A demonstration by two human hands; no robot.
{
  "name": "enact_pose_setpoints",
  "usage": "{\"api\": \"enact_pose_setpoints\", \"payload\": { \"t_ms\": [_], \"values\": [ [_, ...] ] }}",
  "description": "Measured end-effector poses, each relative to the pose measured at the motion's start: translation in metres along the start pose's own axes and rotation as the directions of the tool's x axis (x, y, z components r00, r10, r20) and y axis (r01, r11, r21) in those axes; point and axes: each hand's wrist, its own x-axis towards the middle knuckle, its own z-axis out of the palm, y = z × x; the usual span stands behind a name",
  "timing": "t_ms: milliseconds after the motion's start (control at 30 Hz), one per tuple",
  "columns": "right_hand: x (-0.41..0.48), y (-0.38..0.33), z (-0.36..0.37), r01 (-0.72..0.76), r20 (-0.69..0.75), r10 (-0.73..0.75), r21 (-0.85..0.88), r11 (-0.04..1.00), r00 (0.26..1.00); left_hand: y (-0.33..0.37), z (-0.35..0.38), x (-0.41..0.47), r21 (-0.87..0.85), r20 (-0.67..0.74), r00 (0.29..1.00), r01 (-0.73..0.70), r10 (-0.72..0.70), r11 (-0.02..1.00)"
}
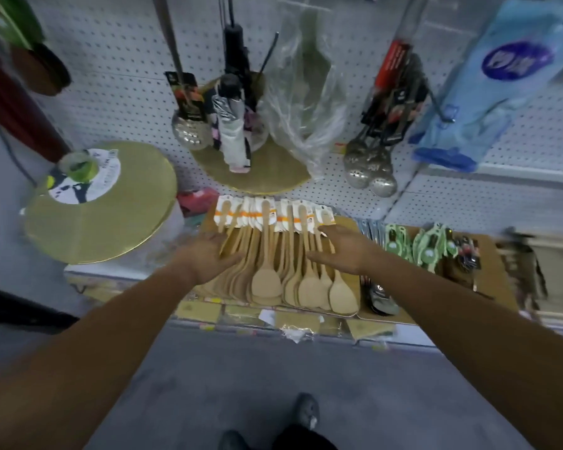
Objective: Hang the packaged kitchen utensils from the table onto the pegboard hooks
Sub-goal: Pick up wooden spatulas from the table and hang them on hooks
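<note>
Several wooden spatulas with white and orange card tags lie fanned out on a low table in front of the white pegboard. My left hand rests flat on the left side of the pile, fingers spread. My right hand lies open on the right side of the pile, fingers pointing left. Neither hand grips anything. Green packaged utensils lie further right on the table.
Slotted metal ladles and a skimmer hang on the pegboard, with a folded umbrella, a clear plastic bag and a blue bag. Gold round boards stand at left. My shoes are on the grey floor below.
</note>
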Motion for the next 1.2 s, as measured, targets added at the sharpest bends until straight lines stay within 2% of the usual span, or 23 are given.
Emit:
{"api": "enact_pose_setpoints", "payload": {
  "t_ms": [133,400,533,700,833,967,1067,1133,1200],
  "values": [
    [0.004,0.05,0.03,-0.124,0.035,0.119,0.206,0.971,0.992,0.031,0.045,0.028,-0.062,0.08,0.996,-0.026,0.031,0.998],
    [0.054,0.116,0.123,-0.307,0.189,0.252,0.377,0.874,0.949,0.046,0.145,0.076,-0.098,0.21,0.978,0.006,0.015,0.995],
    [0.089,0.139,0.163,-0.391,0.237,0.317,0.417,0.82,0.918,0.041,0.183,0.114,-0.204,0.197,0.98,0.068,-0.027,0.977],
    [0.142,0.169,0.185,-0.478,0.227,0.422,0.481,0.734,0.877,0.036,0.214,0.175,-0.402,0.056,0.99,0.14,-0.128,0.905],
    [0.181,0.183,0.2,-0.526,0.244,0.47,0.492,0.693,0.848,0.038,0.233,0.2,-0.43,0.009,0.98,0.182,-0.197,0.884],
    [0.204,0.191,0.209,-0.532,0.169,0.537,0.547,0.646,0.827,0.036,0.244,0.211,-0.486,-0.036,0.955,0.24,-0.293,0.84],
    [0.213,0.188,0.212,-0.524,0.169,0.542,0.595,0.609,0.823,0.036,0.241,0.214,-0.509,-0.007,0.946,0.277,-0.325,0.815],
    [0.217,0.184,0.216,-0.544,0.201,0.568,0.645,0.536,0.798,0.029,0.239,0.217,-0.557,0.052,0.937,0.314,-0.346,0.768],
    [0.217,0.183,0.217,-0.549,0.255,0.586,0.733,0.402,0.769,0.016,0.238,0.222,-0.603,0.122,0.935,0.337,-0.334,0.723]
  ]
}}
